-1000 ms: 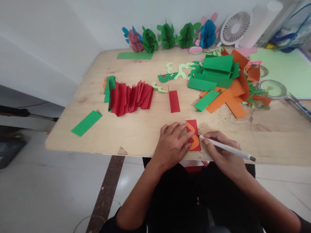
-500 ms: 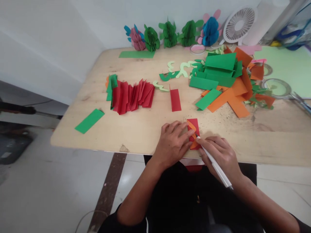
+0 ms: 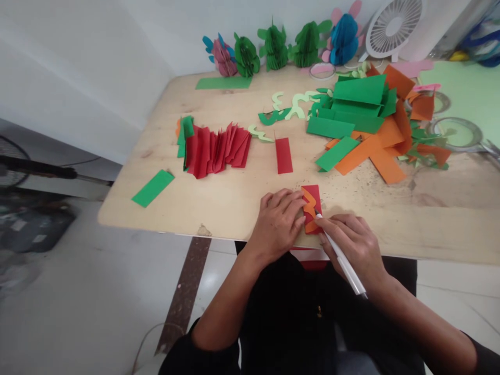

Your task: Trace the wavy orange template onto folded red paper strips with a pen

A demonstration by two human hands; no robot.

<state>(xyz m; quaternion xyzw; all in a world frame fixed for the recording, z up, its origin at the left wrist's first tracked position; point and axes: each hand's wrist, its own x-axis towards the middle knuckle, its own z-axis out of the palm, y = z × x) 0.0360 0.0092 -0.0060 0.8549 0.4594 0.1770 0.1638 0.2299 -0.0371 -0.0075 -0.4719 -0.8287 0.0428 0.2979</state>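
At the table's front edge lies a red paper card [image 3: 317, 194] with a wavy orange paper shape [image 3: 310, 204] on top of it. My left hand [image 3: 279, 221], fingers spread, presses flat on the left side of the card and the orange shape. A white pen [image 3: 346, 263] is gripped in my right hand [image 3: 357, 245], its tip at the right edge of the orange shape. Another folded red card [image 3: 284, 155] lies a little farther back. To the left stands a row of folded red cards [image 3: 214, 151].
Green cards [image 3: 359, 89] and orange cards [image 3: 363, 156] are heaped at the right, near tape rolls [image 3: 478, 136] and scissors [image 3: 491, 148]. Paper figures [image 3: 275, 49] and a white fan [image 3: 395, 27] line the wall. One green card [image 3: 153, 187] lies at the left.
The whole view has shifted slightly. My left fingers have drawn back a little from the orange shape, showing more of it. The pen tip has moved slightly along its edge.
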